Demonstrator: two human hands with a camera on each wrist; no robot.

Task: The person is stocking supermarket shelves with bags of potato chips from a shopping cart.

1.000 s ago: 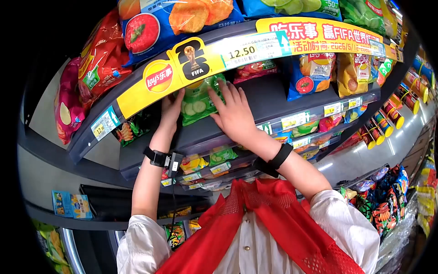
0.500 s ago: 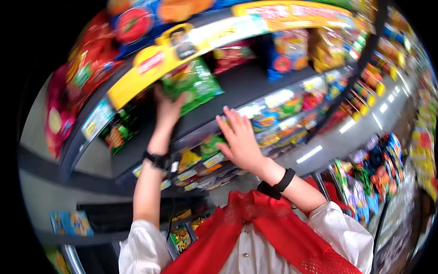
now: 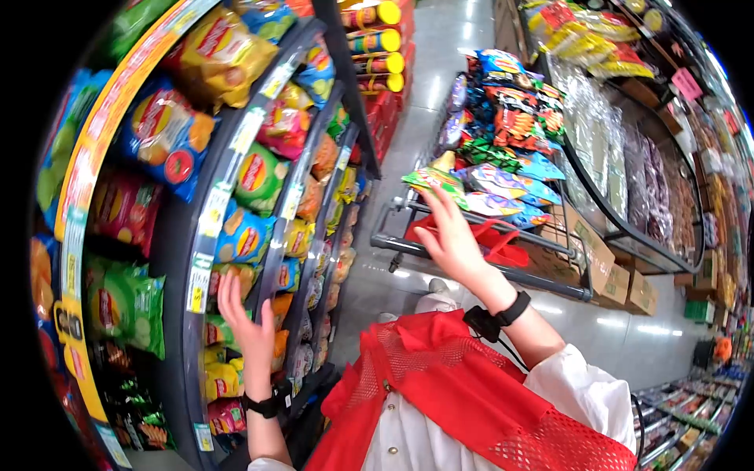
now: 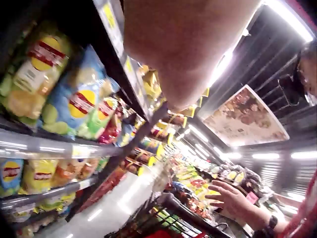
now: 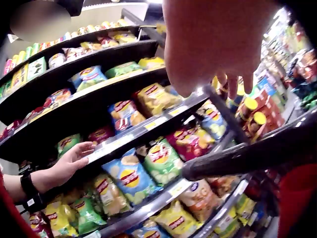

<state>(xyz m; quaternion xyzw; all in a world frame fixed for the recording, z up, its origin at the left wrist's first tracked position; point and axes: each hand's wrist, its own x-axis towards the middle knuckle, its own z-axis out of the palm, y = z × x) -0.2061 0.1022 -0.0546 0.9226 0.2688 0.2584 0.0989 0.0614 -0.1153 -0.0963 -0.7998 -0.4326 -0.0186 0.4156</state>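
In the head view my left hand [image 3: 250,334] is held out before the shelf edge with its fingers extended and nothing in it. Lower rows of chip bags, such as a yellow one [image 3: 224,379], lie behind and below it. A green chip bag [image 3: 126,306] stands on the shelf to its left. My right hand [image 3: 455,245] is empty, fingers spread, over the handle side of a shopping cart [image 3: 487,279]. Its fingertips overlap a green and yellow snack bag [image 3: 437,179] in the cart. The right wrist view also shows the left hand [image 5: 67,171] beside the shelf's price strip.
Curved shelves [image 3: 174,259] of chip bags line the left side. Chip canisters [image 3: 377,39] stand beyond a dark post. Piled snack bags [image 3: 514,118] fill the cart. At right are a display rack [image 3: 620,235] and cardboard boxes [image 3: 593,247].
Both hands have come away from the green chip bag, which stays on the shelf. The view has swung right toward the cart, and the right hand is now over it.
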